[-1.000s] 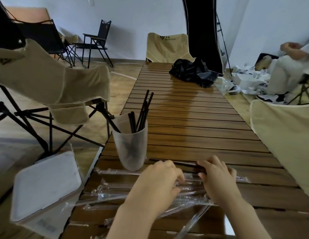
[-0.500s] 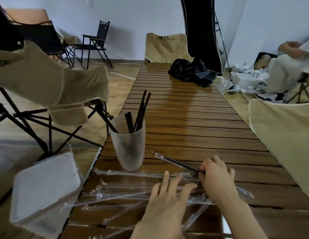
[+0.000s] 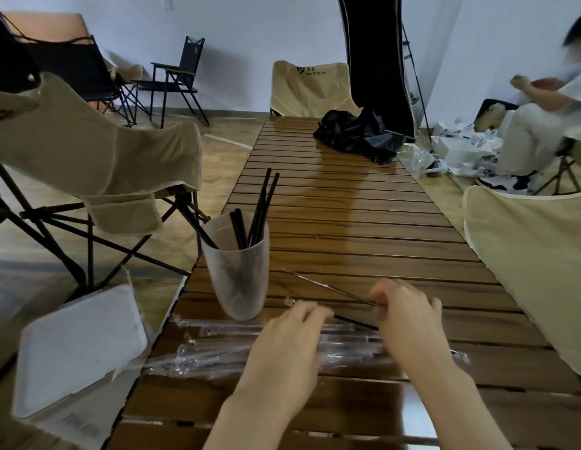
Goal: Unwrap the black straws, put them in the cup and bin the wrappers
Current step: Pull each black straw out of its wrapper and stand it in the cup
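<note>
Now the wrapped straw (image 3: 328, 286) is pinched in the right hand (image 3: 409, 316), its free end slanting away toward the cup (image 3: 238, 274) of black straws (image 3: 260, 219), left hand (image 3: 284, 349) alongside, fingers loosely curled over the wrapped straws (image 3: 224, 349) on the table (image 3: 364, 228).

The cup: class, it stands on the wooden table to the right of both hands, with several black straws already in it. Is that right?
Not quite. The head view shows the cup to the left of the hands, beyond the left hand, not to the right. It does stand on the wooden table with several black straws in it.
</note>
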A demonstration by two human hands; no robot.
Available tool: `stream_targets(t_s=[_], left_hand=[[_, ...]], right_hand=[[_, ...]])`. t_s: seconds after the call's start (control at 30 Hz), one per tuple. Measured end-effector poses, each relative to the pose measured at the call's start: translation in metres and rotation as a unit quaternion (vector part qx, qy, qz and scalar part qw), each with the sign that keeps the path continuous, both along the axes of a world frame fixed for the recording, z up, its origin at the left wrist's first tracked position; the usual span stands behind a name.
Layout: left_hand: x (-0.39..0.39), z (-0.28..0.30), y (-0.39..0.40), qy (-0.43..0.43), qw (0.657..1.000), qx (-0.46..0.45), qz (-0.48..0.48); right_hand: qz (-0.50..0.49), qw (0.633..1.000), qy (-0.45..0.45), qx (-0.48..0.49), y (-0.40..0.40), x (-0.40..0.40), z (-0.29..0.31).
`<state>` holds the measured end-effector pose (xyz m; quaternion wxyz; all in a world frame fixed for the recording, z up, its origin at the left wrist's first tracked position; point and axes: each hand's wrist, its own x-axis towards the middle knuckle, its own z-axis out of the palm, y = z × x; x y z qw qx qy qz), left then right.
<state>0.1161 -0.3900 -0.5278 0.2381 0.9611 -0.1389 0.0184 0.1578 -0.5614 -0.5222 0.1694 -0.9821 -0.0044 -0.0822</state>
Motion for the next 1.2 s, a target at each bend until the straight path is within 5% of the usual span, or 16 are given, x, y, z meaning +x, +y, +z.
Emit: stream_targets(t_s=[0.2,0.57,0.87,1.1,1.2], left_hand=[[0.009,0.009,0.002,-0.064,0.998,-0.023,0.01],[0.012,0.032,0.005,-0.085,0.993,0.058,-0.056],[0.011,0.048,0.035,-0.09,0.995,-0.009,-0.038],[0.021,0.038,0.042,-0.134,0.988,0.031,-0.065],[0.017,0.031,0.046,-0.084,0.996,-0.03,-0.031]], right_hand=[[0.155,0.988,0.014,-0.014,0.007,-0.001,0.022],[0.216,0.973,0.038,0.069,-0.002,-0.022,0.058],[0.178,0.982,0.032,0.064,-0.013,-0.028,0.044],[0.208,0.973,0.101,0.004,0.003,-0.022,0.039],[0.214,0.973,0.077,0.029,0.0,-0.019,0.032]])
